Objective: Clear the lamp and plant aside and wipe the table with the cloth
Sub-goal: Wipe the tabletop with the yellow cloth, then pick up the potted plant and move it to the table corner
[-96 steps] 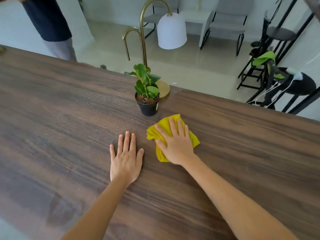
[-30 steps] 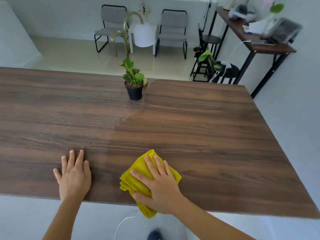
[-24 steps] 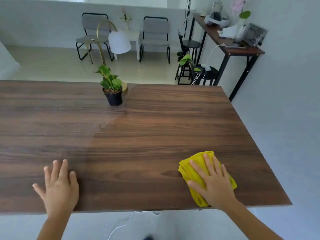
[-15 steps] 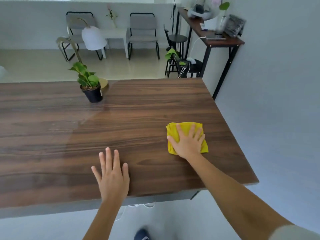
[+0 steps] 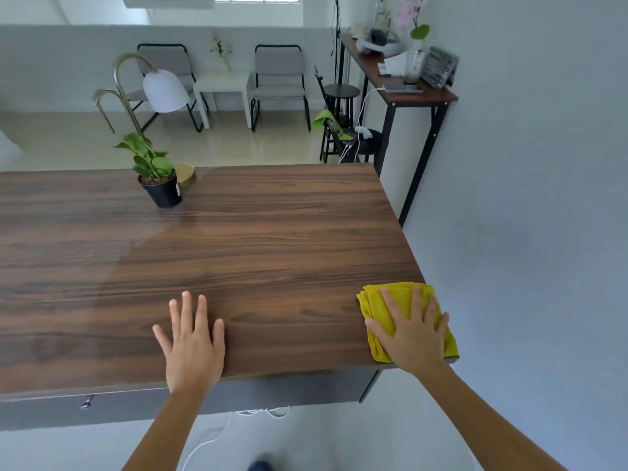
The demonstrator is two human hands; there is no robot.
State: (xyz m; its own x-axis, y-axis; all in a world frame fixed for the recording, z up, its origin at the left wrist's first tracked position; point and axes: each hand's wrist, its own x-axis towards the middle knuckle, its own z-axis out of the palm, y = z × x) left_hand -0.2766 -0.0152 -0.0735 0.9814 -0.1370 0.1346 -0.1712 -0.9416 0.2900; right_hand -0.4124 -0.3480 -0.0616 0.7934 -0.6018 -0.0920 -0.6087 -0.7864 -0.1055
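The right hand (image 5: 411, 331) lay flat and open, fingers spread, pressed on top of the folded yellow cloth (image 5: 380, 307) at the near right corner of the table (image 5: 272, 239); the cloth's right side overhung the table's right edge. The left hand (image 5: 192, 338) was also open, palm down on the wood at the near edge, well apart from the cloth and gripping nothing. The plant (image 5: 154, 175), in a black pot, stood upright close to the far edge, left of centre. The lamp (image 5: 163, 91) stood just behind it, its round gold base at the far edge partly hidden by the pot, its curved brass stem rising to a white shade. The rest of the tabletop carried nothing else visible.
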